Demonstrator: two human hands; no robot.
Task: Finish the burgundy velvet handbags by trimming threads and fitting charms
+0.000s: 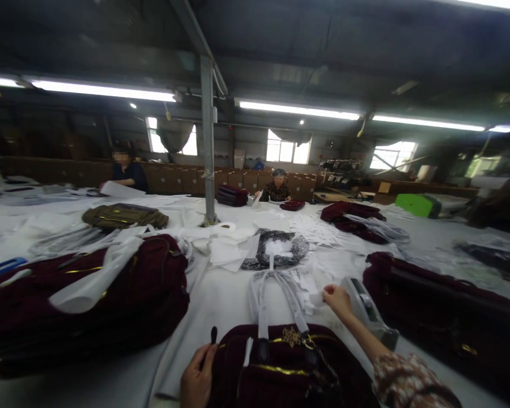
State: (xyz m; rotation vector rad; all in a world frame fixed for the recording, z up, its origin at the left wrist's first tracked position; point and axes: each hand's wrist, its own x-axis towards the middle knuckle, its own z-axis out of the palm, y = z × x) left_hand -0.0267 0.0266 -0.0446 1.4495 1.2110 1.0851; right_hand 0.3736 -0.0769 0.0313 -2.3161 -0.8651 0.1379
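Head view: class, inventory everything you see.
Handbag: one, maroon, front centre
Side bags: count unclear, maroon, both sides
Far bags: several, maroon, far
Olive bag: one, olive, left
Patterned bundle: one, black-white, centre
Tape dispenser: one, grey, right
Green object: one, green, right
Papers: many, white, across table
Table: one, white, centre
Post: one, grey, centre
Cartons: many, brown, back
Co-workers: two, dark clothes, opposite
Lamps: several, white, overhead
Windows: several, bright, back
Left hand: one, bare, beside handbag
Right hand: one, bare, by dispenser

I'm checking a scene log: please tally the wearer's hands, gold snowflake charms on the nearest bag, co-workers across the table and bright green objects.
Left hand and right hand: 2
Gold snowflake charm on nearest bag: 1
Co-workers: 2
Bright green object: 1
Total: 6
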